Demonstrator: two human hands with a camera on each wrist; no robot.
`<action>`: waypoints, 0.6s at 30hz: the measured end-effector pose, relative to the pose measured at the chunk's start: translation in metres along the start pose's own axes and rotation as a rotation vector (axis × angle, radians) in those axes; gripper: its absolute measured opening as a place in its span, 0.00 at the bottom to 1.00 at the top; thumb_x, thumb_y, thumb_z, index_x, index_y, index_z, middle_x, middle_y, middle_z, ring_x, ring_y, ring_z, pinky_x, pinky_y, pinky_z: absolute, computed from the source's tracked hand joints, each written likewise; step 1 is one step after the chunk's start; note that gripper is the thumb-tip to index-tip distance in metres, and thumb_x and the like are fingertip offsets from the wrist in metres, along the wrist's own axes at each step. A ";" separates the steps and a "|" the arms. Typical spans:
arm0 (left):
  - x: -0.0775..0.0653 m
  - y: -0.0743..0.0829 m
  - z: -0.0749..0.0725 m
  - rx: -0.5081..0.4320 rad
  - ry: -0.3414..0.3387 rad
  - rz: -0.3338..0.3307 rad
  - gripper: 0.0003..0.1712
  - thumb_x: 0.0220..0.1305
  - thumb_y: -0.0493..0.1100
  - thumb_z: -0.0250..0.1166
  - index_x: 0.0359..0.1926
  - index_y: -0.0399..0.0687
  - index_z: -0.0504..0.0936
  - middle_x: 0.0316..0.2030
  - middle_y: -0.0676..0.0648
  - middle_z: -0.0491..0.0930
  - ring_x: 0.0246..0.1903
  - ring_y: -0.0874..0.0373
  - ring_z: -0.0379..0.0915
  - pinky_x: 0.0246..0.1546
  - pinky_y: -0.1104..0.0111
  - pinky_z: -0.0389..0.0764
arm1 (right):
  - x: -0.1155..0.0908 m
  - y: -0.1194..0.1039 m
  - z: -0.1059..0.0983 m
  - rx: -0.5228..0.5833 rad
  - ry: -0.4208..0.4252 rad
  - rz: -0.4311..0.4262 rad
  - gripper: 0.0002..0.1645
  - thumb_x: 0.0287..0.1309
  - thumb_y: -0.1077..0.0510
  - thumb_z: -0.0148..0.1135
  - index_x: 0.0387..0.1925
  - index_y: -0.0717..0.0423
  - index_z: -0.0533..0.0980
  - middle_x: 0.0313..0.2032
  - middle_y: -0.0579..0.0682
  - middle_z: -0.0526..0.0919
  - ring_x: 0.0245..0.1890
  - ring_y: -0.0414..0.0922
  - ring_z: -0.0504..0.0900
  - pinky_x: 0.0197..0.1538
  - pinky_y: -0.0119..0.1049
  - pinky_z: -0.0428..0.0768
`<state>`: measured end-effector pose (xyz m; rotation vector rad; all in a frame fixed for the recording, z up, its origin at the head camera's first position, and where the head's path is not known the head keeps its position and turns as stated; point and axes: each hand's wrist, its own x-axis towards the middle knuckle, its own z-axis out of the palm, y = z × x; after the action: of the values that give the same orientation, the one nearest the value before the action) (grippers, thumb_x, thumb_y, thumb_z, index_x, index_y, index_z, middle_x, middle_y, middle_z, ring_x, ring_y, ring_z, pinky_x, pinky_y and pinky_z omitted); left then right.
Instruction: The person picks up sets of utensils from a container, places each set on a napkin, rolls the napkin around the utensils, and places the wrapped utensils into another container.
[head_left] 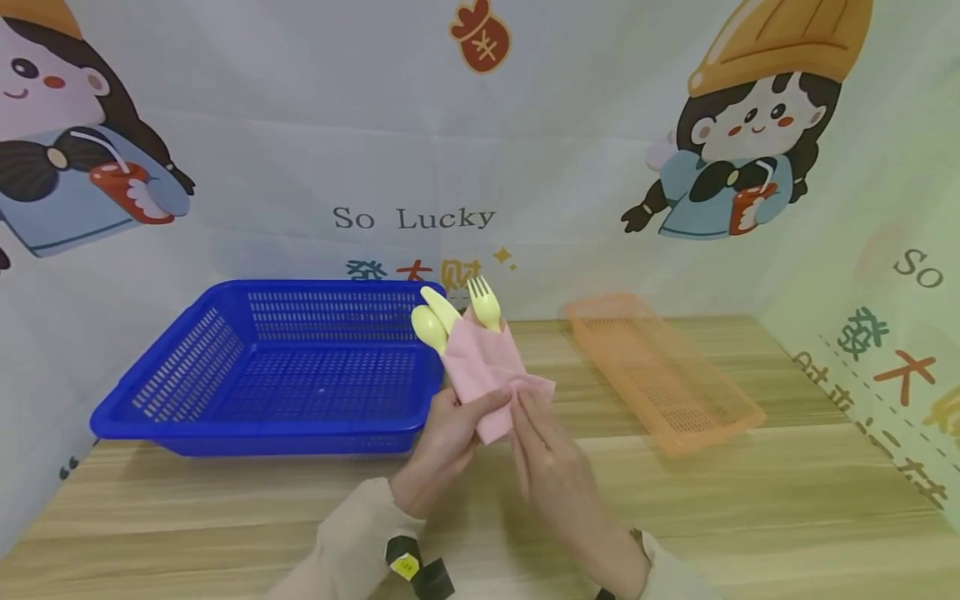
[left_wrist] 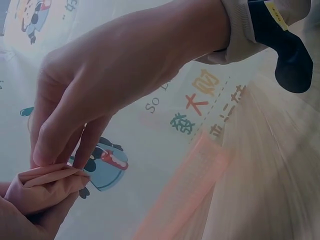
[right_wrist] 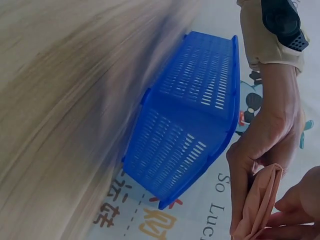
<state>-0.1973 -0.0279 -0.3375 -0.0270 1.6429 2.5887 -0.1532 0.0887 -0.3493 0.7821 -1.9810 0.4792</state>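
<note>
My left hand (head_left: 448,433) grips the lower part of a folded pink napkin (head_left: 480,358), its thumb lying across the front. Out of the napkin's top stick a pale yellow spoon (head_left: 429,327), a knife (head_left: 442,308) and a fork (head_left: 486,305), the fork apart on the right. Their handles are hidden in the cloth. With its fingertips, my right hand (head_left: 558,467) pinches the napkin's right side close to the left thumb. Seen from the left wrist, the right hand (left_wrist: 95,95) reaches down onto the cloth's folded layers. The bundle is held tilted above the table.
A blue perforated basket (head_left: 292,429) stands on the left of the wooden table (head_left: 750,517), just behind the left hand. Farther right lies a shallow orange basket (head_left: 652,375). A printed cloth backdrop (head_left: 420,150) rises behind the table and along its sides.
</note>
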 end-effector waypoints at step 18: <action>0.000 -0.002 0.003 0.010 -0.032 -0.015 0.21 0.54 0.27 0.58 0.49 0.24 0.67 0.35 0.44 0.77 0.35 0.58 0.77 0.39 0.67 0.79 | 0.005 0.009 0.004 -0.003 0.015 0.164 0.16 0.45 0.73 0.59 0.40 0.73 0.75 0.40 0.62 0.75 0.35 0.50 0.77 0.35 0.32 0.80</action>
<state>-0.1970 -0.0249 -0.3381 0.0026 1.6380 2.5565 -0.1638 0.0915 -0.3468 0.6147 -2.0402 0.5758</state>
